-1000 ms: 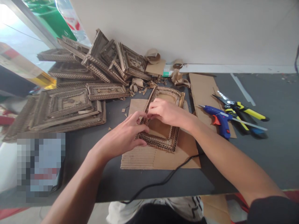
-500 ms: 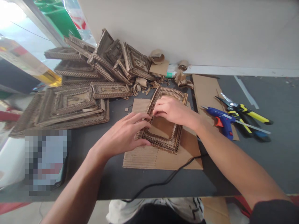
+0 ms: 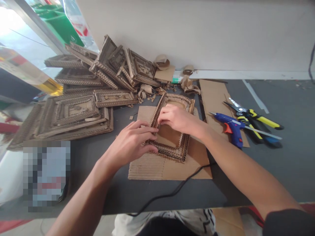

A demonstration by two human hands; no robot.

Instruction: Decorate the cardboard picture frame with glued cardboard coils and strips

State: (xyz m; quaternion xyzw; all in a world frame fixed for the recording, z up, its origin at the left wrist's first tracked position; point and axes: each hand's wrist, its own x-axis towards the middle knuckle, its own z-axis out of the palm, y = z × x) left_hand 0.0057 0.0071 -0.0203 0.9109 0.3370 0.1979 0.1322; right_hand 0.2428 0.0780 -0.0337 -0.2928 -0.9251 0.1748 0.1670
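A rectangular cardboard frame [image 3: 184, 144] with layered, corrugated borders lies at a slant on a flat cardboard sheet [image 3: 147, 167]. Along its left side, my left hand [image 3: 131, 141] grips the outer edge, its thumb low and its fingers over the border. My right hand [image 3: 172, 116] reaches into the frame from the right. Its fingers are curled and pressed together at the inner left border. Whether a small strip sits between those fingertips is hidden.
Several similar cardboard frames [image 3: 73, 108] are piled at the left and back. Paper scraps [image 3: 189, 86] lie behind. At right are a blue glue gun [image 3: 230, 126], yellow-handled cutters [image 3: 263, 119] and a cardboard strip [image 3: 214, 95]. A black cable [image 3: 169, 195] crosses the front.
The whole view has shifted slightly. Both hands keep nearly the same place on the frame, with the right fingers still at its inner left border.
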